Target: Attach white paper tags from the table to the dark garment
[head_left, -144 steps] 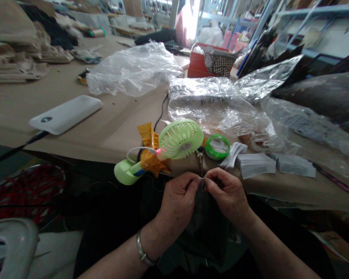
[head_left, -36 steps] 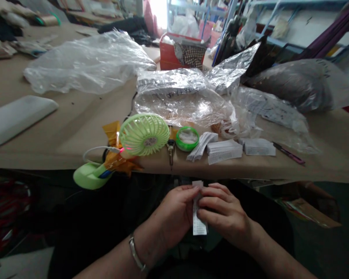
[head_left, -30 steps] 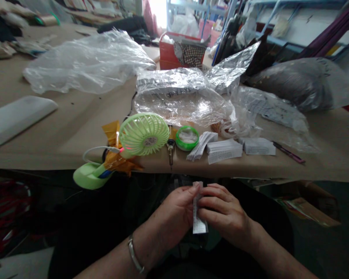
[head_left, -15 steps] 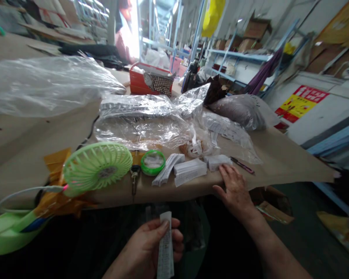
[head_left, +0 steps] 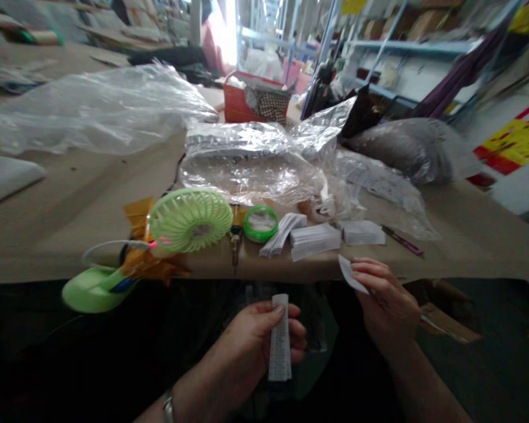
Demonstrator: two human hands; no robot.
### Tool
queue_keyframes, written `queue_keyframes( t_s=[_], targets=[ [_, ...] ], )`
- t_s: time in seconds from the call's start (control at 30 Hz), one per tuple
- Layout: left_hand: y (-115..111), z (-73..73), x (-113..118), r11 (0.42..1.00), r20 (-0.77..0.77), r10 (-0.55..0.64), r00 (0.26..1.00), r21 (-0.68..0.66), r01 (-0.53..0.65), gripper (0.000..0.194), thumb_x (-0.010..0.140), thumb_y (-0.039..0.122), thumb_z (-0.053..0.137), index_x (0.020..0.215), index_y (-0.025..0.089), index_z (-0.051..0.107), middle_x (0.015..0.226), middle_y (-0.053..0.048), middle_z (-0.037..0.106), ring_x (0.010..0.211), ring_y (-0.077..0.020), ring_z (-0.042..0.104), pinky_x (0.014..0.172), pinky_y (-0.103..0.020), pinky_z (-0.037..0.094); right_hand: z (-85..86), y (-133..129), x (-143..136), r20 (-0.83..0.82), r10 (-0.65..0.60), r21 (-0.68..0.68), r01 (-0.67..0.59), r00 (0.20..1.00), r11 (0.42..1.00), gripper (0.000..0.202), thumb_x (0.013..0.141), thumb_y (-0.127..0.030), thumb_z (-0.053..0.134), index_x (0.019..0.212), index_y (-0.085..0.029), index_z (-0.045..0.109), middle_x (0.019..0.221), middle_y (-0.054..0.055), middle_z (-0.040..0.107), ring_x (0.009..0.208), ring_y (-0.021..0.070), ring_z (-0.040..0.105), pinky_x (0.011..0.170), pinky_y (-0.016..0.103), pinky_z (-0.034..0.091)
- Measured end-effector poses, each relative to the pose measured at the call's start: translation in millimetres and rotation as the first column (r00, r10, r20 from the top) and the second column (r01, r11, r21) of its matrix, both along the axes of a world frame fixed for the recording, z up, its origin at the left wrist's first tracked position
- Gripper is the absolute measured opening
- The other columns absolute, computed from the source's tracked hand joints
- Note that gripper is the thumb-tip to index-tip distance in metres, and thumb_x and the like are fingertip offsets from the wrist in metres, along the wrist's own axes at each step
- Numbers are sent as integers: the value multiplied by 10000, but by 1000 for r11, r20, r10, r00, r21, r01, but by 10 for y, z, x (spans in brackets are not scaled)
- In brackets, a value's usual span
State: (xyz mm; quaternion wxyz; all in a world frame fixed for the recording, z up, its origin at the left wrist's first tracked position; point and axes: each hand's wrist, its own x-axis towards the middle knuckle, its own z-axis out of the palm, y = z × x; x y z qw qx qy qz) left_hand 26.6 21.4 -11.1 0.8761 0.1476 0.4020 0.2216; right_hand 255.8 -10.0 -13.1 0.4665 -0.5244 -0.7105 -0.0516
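Long printed paper strips (head_left: 281, 343) are pinched between the thumb and fingers of my left hand (head_left: 264, 329), below the table's front edge. My right hand (head_left: 385, 294) is closed on a small white paper slip (head_left: 351, 275) just in front of the edge. Behind it on the table lie a right stack of slips (head_left: 362, 232), a middle stack (head_left: 316, 239) and a fanned left stack (head_left: 284, 234). Left of these sits a green round container (head_left: 260, 223) with whitish contents.
A green fan (head_left: 191, 220) is fixed with brown tape at the table edge (head_left: 211, 267). Clear plastic bags (head_left: 247, 170) lie behind the stacks. At the right is a cutter (head_left: 402, 240), and a red box (head_left: 240, 103) stands farther back. Another person's arm (head_left: 39, 37) shows at top left.
My right hand has come off the right stack and back past the table edge, now with a slip in it. My left hand still holds its strips. The view has shifted, moving the scene rightward.
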Motion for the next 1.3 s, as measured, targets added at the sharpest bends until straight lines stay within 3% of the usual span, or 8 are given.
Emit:
queue_keyframes(
  t_s=[0.1,0.2,0.5,0.83,0.9,1.0,1.13,1.3],
  targets=[
    [15,71,-3,999,78,47,996,-2,-47,103,772,149,617,821,68,657,659,-74,675,535,-142,625,542,-256,501,16,-49,-533,52,323,-28,-322,945,946,211,811,-79,599,971,-208,646,977,68,666,1041,237,592,854,432,511],
    [26,89,-50,992,132,124,983,-21,-122,70,693,66,640,759,62,662,618,-43,643,498,-97,586,476,-180,425,-48,-48,-839,151,464,-64,-460,873,886,142,827,-93,602,914,-189,662,914,45,694,1005,206,604,914,421,477],
    [5,-8,-161,982,216,187,958,-59,-179,100,751,180,654,737,83,670,655,-41,642,550,-93,587,511,-179,429,-105,5,-889,236,513,-139,-494,825,859,123,863,-110,558,883,-166,666,892,48,711,1005,197,617,939,394,474],
    [-40,-38,-185,987,182,157,971,10,-161,179,674,185,738,795,73,668,662,-23,619,531,-69,559,514,-168,407,-69,-32,-919,68,551,-191,-531,832,825,242,809,-70,595,1029,-162,635,956,76,690,1076,238,561,906,394,505],
    [-36,-41,-200,991,160,120,980,37,-127,171,722,221,702,817,85,662,658,-30,627,534,-94,578,531,-204,446,-86,-46,-888,-65,510,-191,-512,858,837,281,806,-103,609,1076,-183,608,1002,77,668,1079,240,558,910,406,497],
    [-44,-26,-222,996,158,16,987,87,-30,191,786,289,639,861,113,649,646,-37,634,553,-147,613,561,-287,503,-109,-29,-854,-351,276,-319,-391,895,863,229,831,-180,595,1056,-219,594,1032,60,634,1017,216,583,876,373,492],
    [-94,-3,-223,990,156,-67,985,131,47,181,801,288,607,786,110,633,629,-36,623,528,-132,602,552,-281,509,-107,53,-894,-590,12,-593,-443,807,673,85,810,-258,632,874,-212,604,852,5,633,775,144,602,693,250,487],
    [-135,-10,-221,989,147,-102,984,120,85,193,803,280,585,740,101,620,641,-41,617,523,-125,607,543,-266,518,-120,71,-997,-773,-109,-562,-595,625,575,196,810,-336,632,708,-183,565,722,-24,589,602,88,517,578,201,433]
  ],
)
